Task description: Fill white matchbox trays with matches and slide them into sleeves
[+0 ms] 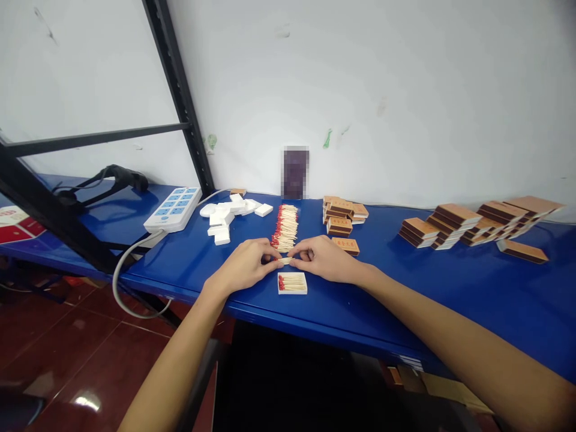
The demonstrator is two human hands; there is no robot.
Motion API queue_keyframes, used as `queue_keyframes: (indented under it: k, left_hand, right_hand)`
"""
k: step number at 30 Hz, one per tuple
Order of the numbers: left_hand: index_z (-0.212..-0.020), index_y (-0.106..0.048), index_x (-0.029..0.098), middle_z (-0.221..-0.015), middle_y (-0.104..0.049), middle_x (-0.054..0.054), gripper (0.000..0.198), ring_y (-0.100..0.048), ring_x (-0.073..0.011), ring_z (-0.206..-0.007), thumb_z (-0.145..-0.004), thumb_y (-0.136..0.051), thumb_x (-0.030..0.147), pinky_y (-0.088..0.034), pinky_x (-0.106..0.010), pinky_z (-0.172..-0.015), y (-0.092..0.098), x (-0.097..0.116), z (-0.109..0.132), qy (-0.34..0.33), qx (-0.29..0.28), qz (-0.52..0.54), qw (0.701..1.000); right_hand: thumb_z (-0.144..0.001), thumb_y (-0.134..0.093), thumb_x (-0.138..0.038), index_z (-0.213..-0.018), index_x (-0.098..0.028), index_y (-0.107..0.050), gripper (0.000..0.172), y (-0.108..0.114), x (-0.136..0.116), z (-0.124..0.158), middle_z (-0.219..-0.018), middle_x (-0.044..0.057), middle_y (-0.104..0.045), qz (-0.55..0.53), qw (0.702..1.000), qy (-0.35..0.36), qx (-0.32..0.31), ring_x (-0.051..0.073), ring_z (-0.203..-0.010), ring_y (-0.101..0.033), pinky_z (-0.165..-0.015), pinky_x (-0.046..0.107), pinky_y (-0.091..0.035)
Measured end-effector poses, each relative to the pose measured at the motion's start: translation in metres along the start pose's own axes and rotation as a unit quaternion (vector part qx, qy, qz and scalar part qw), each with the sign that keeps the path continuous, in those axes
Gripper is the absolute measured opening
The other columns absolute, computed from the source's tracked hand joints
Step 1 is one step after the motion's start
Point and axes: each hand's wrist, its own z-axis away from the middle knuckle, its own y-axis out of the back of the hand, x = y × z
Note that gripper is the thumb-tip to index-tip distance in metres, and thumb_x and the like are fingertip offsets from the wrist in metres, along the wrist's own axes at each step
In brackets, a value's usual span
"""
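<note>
Between my two hands a few matchsticks [285,260] lie crosswise, pinched at their ends. My left hand [247,262] grips the end with the red heads, and my right hand [324,258] grips the plain wooden end. Just in front of my fingers sits an open white matchbox tray [292,292], partly filled with red-headed matches [293,282]. Beyond my hands a long row of loose matches [287,227] runs toward the wall, heads to the left. My fingertips hide its near end in part.
White empty trays [220,217] are heaped at left, near a power strip [174,210]. Orange matchbox sleeves [339,209] stand right of the match row. Stacked matchboxes [454,217] line the right side. A black shelf post [180,78] rises at left; the blue table [378,306] meets the wall.
</note>
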Motion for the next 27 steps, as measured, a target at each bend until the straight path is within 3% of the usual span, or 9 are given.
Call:
queue_keyframes:
  k: [8, 14, 20, 27]
  left_hand:
    - [-0.084, -0.07, 0.02, -0.063, -0.057, 0.001, 0.034, -0.053, -0.016, -0.065, -0.093, -0.05, 0.045, -0.037, -0.029, -0.072, 0.0, 0.009, 0.001, 0.024, -0.009, -0.028, 0.999]
    - [-0.092, -0.071, 0.019, -0.059, -0.058, 0.0, 0.033, -0.054, -0.0173, -0.061, -0.094, -0.049, 0.044, -0.035, -0.027, -0.062, 0.001, 0.012, 0.004, 0.052, -0.015, -0.04, 0.998]
    - [-0.09, -0.066, 0.019, -0.078, -0.064, -0.003, 0.024, -0.058, -0.018, -0.07, -0.096, -0.046, 0.033, -0.038, -0.026, -0.063, 0.001, 0.013, 0.003, 0.012, -0.028, -0.075, 0.997]
    - [-0.096, -0.054, 0.016, -0.099, -0.059, -0.008, 0.023, -0.057, -0.0225, -0.091, -0.1, -0.035, 0.028, -0.045, -0.034, -0.078, -0.01, 0.016, 0.003, 0.0, -0.028, -0.175, 0.984]
  right_hand:
    - [-0.084, -0.061, -0.027, -0.083, -0.018, -0.07, 0.013, 0.002, -0.007, -0.002, -0.065, -0.002, -0.058, 0.041, 0.999, 0.006, -0.015, 0.01, -0.059, -0.047, -0.058, 0.023, -0.03]
    - [-0.086, -0.059, -0.028, -0.083, -0.017, -0.067, 0.014, 0.005, -0.011, -0.002, -0.058, -0.004, -0.051, 0.029, 0.999, 0.0, -0.039, 0.009, -0.054, -0.043, -0.058, 0.023, -0.028]
    - [-0.087, -0.059, -0.027, -0.084, -0.016, -0.067, 0.014, 0.006, -0.011, -0.002, -0.055, -0.005, -0.048, 0.037, 0.999, 0.0, -0.039, 0.008, -0.051, -0.039, -0.059, 0.024, -0.028]
    - [-0.089, -0.054, -0.028, -0.084, -0.017, -0.066, 0.017, 0.008, -0.012, 0.0, -0.054, -0.005, -0.046, 0.052, 0.997, 0.009, -0.059, 0.008, -0.049, -0.037, -0.055, 0.024, -0.026]
